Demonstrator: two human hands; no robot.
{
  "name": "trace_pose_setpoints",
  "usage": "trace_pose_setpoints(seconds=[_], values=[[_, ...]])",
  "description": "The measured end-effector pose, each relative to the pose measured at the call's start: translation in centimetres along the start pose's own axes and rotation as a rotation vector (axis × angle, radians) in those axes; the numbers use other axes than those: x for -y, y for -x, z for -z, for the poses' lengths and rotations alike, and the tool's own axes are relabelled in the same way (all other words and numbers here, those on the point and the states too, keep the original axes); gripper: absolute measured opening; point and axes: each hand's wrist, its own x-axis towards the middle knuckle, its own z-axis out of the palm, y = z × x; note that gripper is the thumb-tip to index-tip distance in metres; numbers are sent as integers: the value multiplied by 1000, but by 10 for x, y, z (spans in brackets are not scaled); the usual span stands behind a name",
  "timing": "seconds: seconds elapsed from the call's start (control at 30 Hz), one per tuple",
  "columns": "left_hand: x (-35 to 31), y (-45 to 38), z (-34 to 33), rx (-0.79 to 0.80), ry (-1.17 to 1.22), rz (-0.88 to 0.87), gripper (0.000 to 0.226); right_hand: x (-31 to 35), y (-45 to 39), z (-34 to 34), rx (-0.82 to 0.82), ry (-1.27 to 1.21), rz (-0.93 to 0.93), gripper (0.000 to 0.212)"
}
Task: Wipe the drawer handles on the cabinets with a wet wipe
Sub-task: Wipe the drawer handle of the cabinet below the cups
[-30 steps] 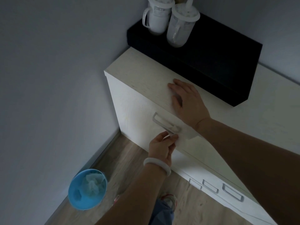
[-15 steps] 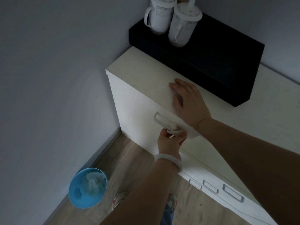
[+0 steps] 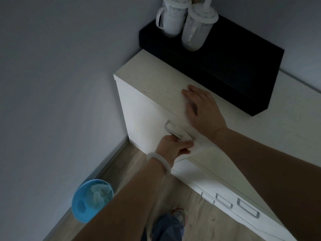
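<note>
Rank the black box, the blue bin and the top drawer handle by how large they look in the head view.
1. black box
2. blue bin
3. top drawer handle

The bin sits farther down on the floor, so its true size is unsure.

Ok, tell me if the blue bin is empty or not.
Not empty: the blue bin on the floor holds crumpled pale tissue.
</note>
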Motion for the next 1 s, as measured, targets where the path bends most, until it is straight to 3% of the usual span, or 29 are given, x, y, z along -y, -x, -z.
trace_pose_setpoints(seconds=[0.2, 0.3, 0.47, 0.67, 0.87, 1.0], values=[[-20, -3, 25, -85, 181, -46, 12, -2, -1, 0, -11, -5, 8, 51], [-14, 2, 20, -124, 277, -50, 17, 0, 0, 0, -11, -3, -4, 51], [8, 13, -12, -72, 237, 65, 26, 1, 1, 1, -5, 3, 3, 53], [-24, 5, 19, -206, 387, -67, 13, 0, -1, 1, -16, 16, 6, 52], [6, 20, -21, -170, 326, 104, 26, 1, 0, 1, -20, 3, 7, 49], [-22, 11, 9, -301, 334, -12, 14, 1, -1, 1, -9, 16, 7, 53]])
